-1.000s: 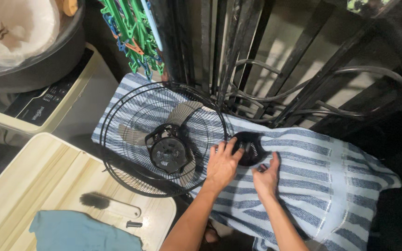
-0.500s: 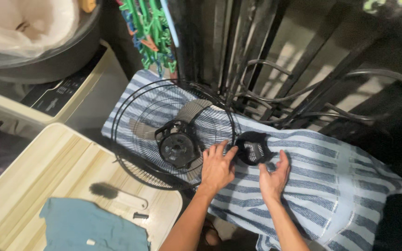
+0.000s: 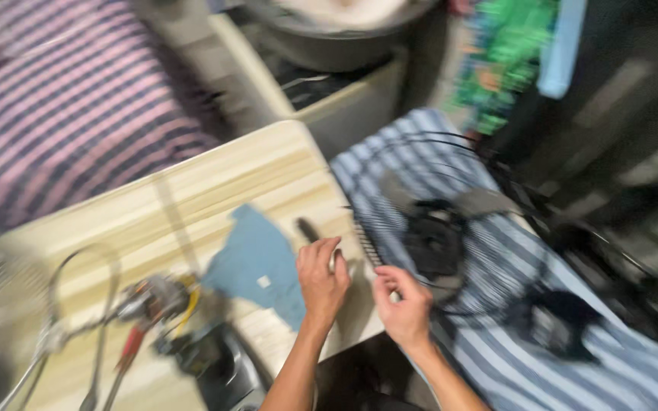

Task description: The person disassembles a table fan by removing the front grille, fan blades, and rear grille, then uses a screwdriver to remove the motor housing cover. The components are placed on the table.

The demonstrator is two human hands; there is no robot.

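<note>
The picture is heavily motion-blurred. The left hand (image 3: 321,280) hovers over the near edge of the pale wooden tabletop (image 3: 192,190), its fingers curled around a small light-coloured object that looks like the handle of the brush (image 3: 312,232), whose dark bristle end pokes out just above the knuckles; the blur leaves it unclear whether the grip is firm or loose. The right hand (image 3: 404,306) sits just beside it, over the table edge where it meets the wire fan guard (image 3: 428,198), fingers bent inward; whether they pinch anything cannot be told. The blue cloth (image 3: 257,262) lies on the tabletop just left of the left hand, touching or nearly touching it. The fan guard with its dark motor hub (image 3: 434,240) rests on the blue-and-white striped towel (image 3: 573,365), and the round black cap (image 3: 557,323) lies on the towel, well apart from both hands, to their right.

0.5 s ago both hands were at the black cap on the towel, beside the guard's rim; now they have left it and moved to the tabletop by the brush. The view has swung left, bringing in hand tools (image 3: 138,312) and a pink-striped fabric (image 3: 62,99).
</note>
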